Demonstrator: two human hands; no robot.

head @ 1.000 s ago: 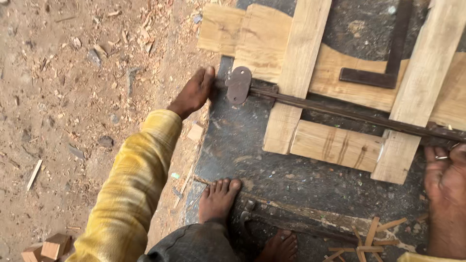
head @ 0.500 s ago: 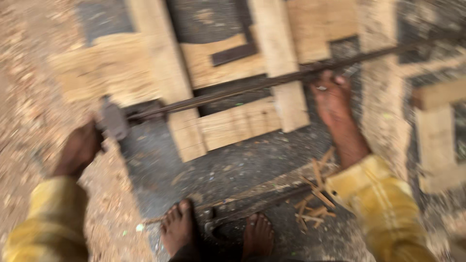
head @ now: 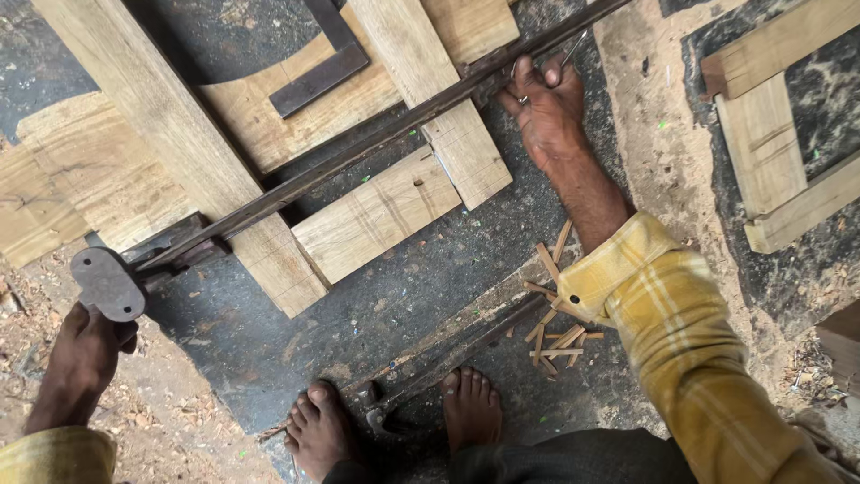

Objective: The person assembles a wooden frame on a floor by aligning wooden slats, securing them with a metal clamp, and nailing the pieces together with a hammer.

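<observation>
Blur gone; hands [head: 548,103] unmoved on clamp [head: 358,152]

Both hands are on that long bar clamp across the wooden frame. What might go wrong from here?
The right hand grips the clamp bar right beside a frame rail, so fingers might get pinched. The left hand sits under the metal end plate, which might slip. Bare feet stand near loose wood offcuts, a possible splinter hazard.
</observation>
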